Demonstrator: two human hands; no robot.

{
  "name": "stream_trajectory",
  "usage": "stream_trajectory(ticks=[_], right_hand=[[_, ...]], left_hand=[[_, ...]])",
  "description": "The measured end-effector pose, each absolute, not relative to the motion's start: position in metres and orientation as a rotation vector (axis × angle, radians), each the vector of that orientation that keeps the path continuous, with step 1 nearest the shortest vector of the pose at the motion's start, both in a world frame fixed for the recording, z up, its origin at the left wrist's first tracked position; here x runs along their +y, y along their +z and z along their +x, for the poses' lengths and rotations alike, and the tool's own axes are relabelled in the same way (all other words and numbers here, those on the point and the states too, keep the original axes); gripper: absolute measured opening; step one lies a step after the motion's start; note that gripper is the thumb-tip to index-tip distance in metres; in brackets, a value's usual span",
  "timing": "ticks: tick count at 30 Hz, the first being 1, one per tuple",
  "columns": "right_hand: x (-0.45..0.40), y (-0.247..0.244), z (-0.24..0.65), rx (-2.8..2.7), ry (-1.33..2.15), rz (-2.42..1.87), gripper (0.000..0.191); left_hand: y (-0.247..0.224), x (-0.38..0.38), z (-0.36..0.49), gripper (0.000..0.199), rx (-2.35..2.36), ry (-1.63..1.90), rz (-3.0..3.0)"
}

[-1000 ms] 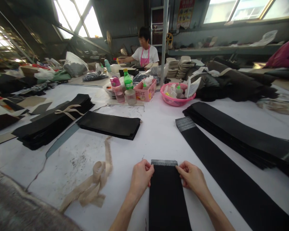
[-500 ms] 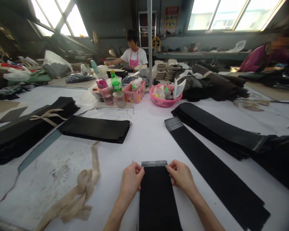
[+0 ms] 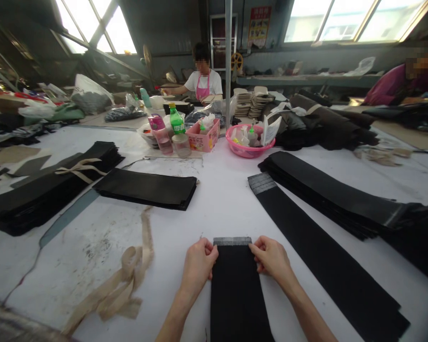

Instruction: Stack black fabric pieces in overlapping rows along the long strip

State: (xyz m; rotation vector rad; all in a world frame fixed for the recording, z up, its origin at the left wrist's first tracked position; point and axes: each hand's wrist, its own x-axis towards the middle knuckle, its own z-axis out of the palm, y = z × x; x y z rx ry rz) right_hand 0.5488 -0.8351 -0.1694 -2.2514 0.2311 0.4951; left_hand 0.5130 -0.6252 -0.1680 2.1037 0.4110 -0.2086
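Observation:
A long black fabric strip [image 3: 238,289] with a greyish band across its far end lies in front of me on the white tabletop. At its left edge, just below the band, my left hand [image 3: 199,261] pinches it between thumb and fingers. My right hand [image 3: 271,256] pinches the opposite edge at about the same height. To the right lies another set of black strips [image 3: 324,251], fanned slightly, with grey bands at the far end. A thicker stack of black pieces [image 3: 328,187] rests beyond it.
A short black stack [image 3: 148,187] and a tied black bundle [image 3: 53,190] lie on the left. Nearer is a loose beige cloth ribbon [image 3: 126,275]. A pink basin [image 3: 248,151], a pink box [image 3: 207,137] and a green bottle [image 3: 176,121] stand behind. A person [image 3: 204,83] sits across.
Both hands keep their pinch on the black strip's edges. The whole scene has shifted slightly right in view as the head turned a little left.

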Motion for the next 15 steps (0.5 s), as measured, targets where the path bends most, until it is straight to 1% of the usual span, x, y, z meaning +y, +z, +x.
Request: stream_trajectory(ticks=[15], right_hand=[[-0.8366, -0.1793, 0.5472, 0.214, 0.473, -2.2, 0.024]], left_hand=[[-0.1677, -0.6239, 0.5137, 0.022, 0.392, -0.212, 2.128]])
